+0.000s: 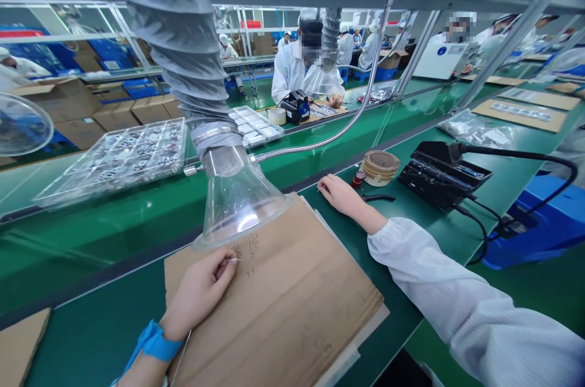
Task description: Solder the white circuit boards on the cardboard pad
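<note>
My left hand, with a blue band at the wrist, is closed in a pinch over the cardboard sheet. A thin pale wire pokes out from its fingertips, and a similar strand trails down below the wrist. My right hand rests by the bench's far edge with its fingers curled together; what they hold, if anything, is hidden. Just right of it are a small red spool, a tape roll and a dark-handled tool.
A clear fume hood hangs low above the cardboard. At right stands a black device with cables, beyond it a plastic bag. A parts tray lies across the green line. A co-worker sits opposite.
</note>
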Demonstrator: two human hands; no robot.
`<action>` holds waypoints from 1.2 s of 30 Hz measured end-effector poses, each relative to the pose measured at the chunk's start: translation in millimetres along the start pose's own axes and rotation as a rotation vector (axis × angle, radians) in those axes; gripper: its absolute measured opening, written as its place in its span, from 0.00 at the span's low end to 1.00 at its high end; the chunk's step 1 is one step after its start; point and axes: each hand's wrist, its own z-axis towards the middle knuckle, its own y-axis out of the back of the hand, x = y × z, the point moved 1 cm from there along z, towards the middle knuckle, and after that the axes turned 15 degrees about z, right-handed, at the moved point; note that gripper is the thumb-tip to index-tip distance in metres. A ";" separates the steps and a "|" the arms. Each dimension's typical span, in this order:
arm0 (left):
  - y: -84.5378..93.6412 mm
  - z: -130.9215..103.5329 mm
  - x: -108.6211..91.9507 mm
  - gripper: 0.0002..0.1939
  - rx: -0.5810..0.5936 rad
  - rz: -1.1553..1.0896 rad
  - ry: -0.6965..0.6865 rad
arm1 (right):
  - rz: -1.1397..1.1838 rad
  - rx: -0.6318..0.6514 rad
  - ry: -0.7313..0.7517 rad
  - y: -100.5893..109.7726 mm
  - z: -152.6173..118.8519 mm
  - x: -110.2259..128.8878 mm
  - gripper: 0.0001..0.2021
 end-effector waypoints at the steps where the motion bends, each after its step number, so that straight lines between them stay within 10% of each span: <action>1: 0.4 -0.2 -0.4 0.25 0.000 0.002 0.001 | 0.005 0.006 0.009 0.8 -0.6 0.3 0.11; 15: -2.3 -0.7 2.6 0.25 -0.014 -0.002 -0.010 | -0.044 -0.048 0.002 3.8 4.6 13.8 0.06; 22: -0.7 0.0 1.0 0.25 -0.036 -0.002 -0.032 | -0.047 -0.473 -0.268 105.9 -12.6 -32.2 0.06; 26: 0.7 -0.4 -1.2 0.25 -0.029 0.001 -0.031 | -0.105 -0.493 -0.427 144.2 -12.8 -75.2 0.04; 31: 0.3 -0.4 -0.9 0.26 -0.009 -0.004 -0.023 | -0.154 -0.411 -0.500 146.3 -8.2 -90.7 0.08; 36: -0.3 -1.0 1.0 0.28 0.009 0.000 0.006 | -0.175 -0.500 -0.412 128.5 -34.1 -54.8 0.15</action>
